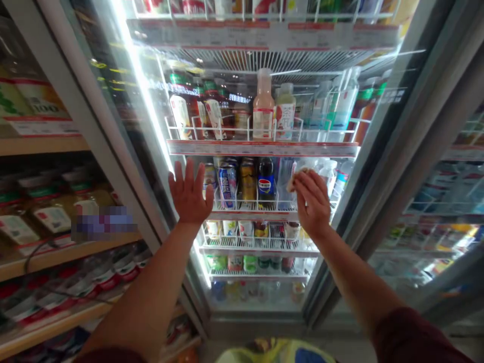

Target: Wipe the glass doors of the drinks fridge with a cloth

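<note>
My left hand [191, 197] is raised with its fingers spread, palm toward the glass door of a drinks fridge [257, 316]. It appears to rest on the glass, though contact is hard to confirm. My right hand [314, 207] is closed on a small pale cloth [294, 180], which shows past the fingertips against the door. Most of the cloth is hidden by the fingers. Between my hands, behind the glass, stand a blue can [228, 185], a gold can [248, 182] and a dark cola bottle with a blue label [266, 183].
Wire shelves [262, 148] inside the fridge carry bottles and cans at several levels. A bright light strip [145, 91] runs down its left side. Wooden shelves [53, 259] with bottles stand at left. Another glass-fronted fridge [434, 201] is at right. Something yellow and blue [276, 351] lies below.
</note>
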### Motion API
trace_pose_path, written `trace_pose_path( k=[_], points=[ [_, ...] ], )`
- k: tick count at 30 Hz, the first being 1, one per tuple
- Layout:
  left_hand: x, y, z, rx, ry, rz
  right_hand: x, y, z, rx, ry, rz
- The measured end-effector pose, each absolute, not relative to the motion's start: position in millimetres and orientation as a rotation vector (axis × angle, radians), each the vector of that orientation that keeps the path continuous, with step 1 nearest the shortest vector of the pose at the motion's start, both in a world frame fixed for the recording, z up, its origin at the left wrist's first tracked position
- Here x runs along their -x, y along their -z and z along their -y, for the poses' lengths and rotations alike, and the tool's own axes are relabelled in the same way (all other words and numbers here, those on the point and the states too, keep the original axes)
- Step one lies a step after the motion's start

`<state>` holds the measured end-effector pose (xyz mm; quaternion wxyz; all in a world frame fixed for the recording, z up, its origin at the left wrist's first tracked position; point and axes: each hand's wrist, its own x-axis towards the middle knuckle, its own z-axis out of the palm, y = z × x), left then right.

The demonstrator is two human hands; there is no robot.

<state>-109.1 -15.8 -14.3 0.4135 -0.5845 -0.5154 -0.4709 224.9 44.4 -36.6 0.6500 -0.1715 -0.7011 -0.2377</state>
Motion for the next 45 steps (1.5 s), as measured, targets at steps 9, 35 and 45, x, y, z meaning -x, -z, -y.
trace_pose_path(
  k=[9,35,45],
  points=[
    [110.7,12.9,14.7,1.443,1.153,1.337,-277.8,57.6,-52.1,0.334,0.575,1.762],
    [111.7,16.8,17.2,1.392,1.052,1.215,-207.7,3.7,-47.4,0.381,0.6,1.651],
    [108.1,15.3,19.7,1.445,1.158,1.306,-161.5,3.1,-35.6,0.281,0.585,1.972]
  ],
)
